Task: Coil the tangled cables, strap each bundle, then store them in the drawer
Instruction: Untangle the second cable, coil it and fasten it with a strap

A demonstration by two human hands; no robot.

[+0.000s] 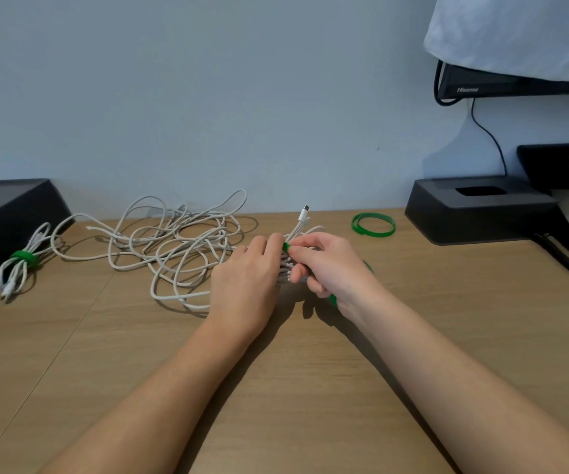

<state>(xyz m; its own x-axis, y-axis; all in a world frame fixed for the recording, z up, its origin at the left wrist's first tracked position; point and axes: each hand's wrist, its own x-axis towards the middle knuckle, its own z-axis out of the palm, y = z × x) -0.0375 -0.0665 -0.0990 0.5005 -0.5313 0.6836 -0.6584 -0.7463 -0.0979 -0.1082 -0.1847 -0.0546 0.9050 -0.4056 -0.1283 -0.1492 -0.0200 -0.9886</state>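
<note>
On the surface (413,302), your left hand (245,278) grips the coiled bundle (287,266) while your right hand (331,268) pinches the green strap (286,247) over it. Slacken either grip and the loops may spring apart into the tangled cables (180,248) alongside.

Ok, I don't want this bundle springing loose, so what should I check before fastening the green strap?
1. Left hand grips the coiled bundle: ok.
2. Right hand pinches the green strap: ok.
3. Strap wrapped fully round the bundle: cannot tell, hands hide it.
4. Connector end clear of the strap: ok, it sticks up behind.
5. Bundle separate from the tangled pile: cannot tell.
6. Spare straps ready on the desk: ok.
</note>
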